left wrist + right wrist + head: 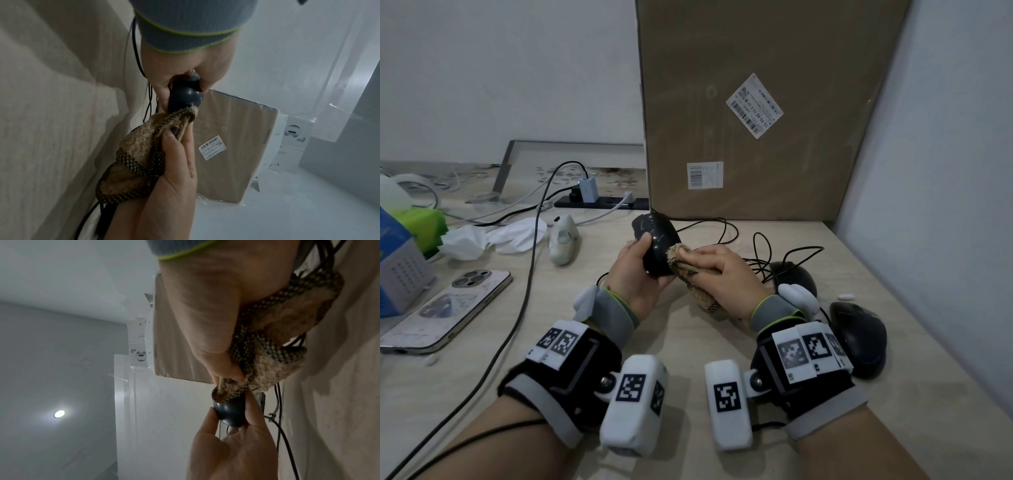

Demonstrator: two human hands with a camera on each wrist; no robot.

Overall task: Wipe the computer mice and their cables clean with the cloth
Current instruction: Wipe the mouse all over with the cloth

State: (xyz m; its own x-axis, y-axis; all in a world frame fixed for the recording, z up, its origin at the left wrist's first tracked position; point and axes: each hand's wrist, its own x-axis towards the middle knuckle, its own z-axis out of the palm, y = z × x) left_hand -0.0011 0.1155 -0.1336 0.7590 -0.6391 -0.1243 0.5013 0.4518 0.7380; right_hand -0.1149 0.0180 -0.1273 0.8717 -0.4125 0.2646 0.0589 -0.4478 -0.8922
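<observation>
Left hand (640,274) grips the black mouse (657,245) above the pale wood-grain desk (688,342); right hand (726,274) presses the bunched cloth (690,270) on it; cardboard box (756,102) stands against white walls.

Head view: worn camera looking forward and down over both forearms onto the desk (688,342), with the cardboard box (756,102) standing behind. Wrist views: each very close, rolled sideways, looking along its hand so the desk (51,97) appears as a wall. All three share the held mouse (657,246), cloth (681,260) and box.
</observation>
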